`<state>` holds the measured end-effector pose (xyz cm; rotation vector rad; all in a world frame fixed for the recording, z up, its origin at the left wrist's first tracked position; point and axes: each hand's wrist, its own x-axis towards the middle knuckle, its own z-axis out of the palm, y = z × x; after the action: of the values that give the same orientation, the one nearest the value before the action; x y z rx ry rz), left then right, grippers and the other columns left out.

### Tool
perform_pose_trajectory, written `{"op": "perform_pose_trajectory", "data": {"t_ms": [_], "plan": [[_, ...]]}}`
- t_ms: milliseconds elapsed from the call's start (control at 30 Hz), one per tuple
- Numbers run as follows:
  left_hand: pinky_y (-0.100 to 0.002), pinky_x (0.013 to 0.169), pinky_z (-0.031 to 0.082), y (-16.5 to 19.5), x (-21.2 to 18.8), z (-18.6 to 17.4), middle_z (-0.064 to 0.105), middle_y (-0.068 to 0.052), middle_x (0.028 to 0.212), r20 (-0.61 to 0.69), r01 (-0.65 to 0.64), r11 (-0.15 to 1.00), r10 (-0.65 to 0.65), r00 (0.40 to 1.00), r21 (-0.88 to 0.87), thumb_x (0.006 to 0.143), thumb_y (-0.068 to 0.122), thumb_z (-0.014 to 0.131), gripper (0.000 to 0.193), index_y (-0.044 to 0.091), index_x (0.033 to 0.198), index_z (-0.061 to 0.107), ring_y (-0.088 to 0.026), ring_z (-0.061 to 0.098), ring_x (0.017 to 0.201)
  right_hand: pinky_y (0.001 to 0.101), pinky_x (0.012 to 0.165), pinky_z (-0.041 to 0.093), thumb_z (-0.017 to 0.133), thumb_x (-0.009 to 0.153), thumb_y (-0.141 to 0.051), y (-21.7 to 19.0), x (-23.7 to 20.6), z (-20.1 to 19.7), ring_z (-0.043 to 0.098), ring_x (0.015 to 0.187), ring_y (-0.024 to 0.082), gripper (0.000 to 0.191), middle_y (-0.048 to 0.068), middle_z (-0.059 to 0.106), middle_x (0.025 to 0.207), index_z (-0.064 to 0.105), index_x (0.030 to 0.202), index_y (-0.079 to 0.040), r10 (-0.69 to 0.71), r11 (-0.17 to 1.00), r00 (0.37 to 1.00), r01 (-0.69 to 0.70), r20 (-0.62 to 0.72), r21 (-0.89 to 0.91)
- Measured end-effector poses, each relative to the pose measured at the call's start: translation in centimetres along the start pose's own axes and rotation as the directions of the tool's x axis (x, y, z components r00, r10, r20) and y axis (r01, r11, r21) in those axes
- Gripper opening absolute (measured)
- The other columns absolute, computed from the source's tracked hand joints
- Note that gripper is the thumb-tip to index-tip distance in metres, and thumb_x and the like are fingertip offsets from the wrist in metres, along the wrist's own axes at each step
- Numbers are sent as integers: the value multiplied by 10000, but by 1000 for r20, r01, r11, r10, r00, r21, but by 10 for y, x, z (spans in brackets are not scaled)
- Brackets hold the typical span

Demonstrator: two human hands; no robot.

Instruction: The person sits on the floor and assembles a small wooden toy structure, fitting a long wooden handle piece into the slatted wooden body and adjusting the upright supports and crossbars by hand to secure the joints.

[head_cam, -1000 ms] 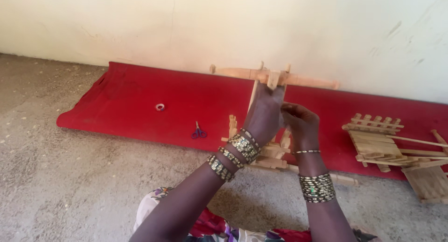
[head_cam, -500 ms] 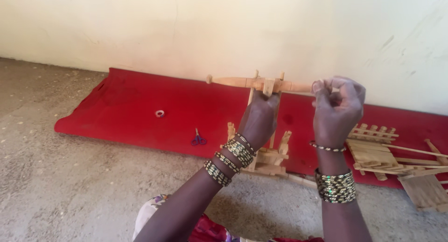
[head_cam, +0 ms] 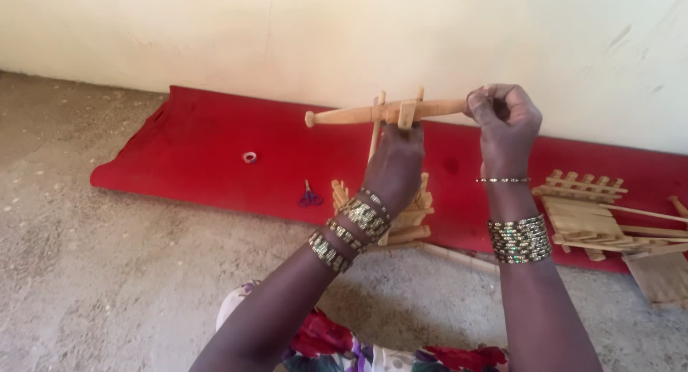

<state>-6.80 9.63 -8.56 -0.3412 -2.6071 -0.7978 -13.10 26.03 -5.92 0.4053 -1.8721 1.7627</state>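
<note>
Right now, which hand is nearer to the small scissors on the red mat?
Left. The left hand holds the wooden frame just right of the scissors; the right hand is farther right.

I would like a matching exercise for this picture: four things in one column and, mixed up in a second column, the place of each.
Things:
1. scissors
2. tape roll
3. wooden rod
4. wooden frames

Places:
A. held up in both hands
B. on the mat's right end
C. on the mat, just left of the left wrist
D. alone on the mat, furthest left

Pairs: 1-C, 2-D, 3-A, 4-B. The left hand grips under the rod's cross-piece; the right hand closes on its right end. The mat is red.
</note>
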Motion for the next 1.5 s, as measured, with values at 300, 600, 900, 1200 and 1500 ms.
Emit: {"op": "perform_pose_trajectory", "data": {"t_ms": [300,600,900,1200,1500], "plan": [[-504,990,524,14,-29,12,312,-445,1418,-248,-67,937,-22,969,-344,879,62,678,638,-137,1427,418,-498,519,1206,257,831,634,700,1025,20,-12,-16,-6,705,877,101,55,71,714,964,649,1042,9,-58,998,998,58,33,-10],[-451,1082,539,-23,-54,-6,506,-243,1322,-251,97,809,-290,924,-579,975,194,761,474,-17,1299,486,-331,580,1241,260,798,648,720,1020,-32,-10,-10,-15,727,856,123,66,105,736,948,664,1020,3,-22,999,1000,23,17,-45],[-222,626,494,-55,9,-9,591,48,829,70,77,470,-33,997,-879,910,221,785,650,-4,1471,547,-65,531,709,271,694,598,777,1023,12,-25,-23,-17,722,890,181,34,113,713,1046,765,1032,-18,-502,682,861,332,-87,-652],[-226,506,369,-28,0,-1,520,65,707,-9,67,487,-153,988,-871,913,207,784,472,70,1314,576,-26,432,595,266,579,529,681,1028,-40,-14,-32,22,664,738,160,118,89,696,881,770,952,-24,-388,671,921,305,30,-676],[-210,550,393,-20,-4,-5,582,55,875,-40,-21,441,-34,999,-897,945,197,767,468,80,1349,562,-13,439,659,258,522,523,610,1034,-22,-10,-13,3,622,695,155,168,128,653,919,775,1041,3,-391,636,917,212,-74,-742]]}}
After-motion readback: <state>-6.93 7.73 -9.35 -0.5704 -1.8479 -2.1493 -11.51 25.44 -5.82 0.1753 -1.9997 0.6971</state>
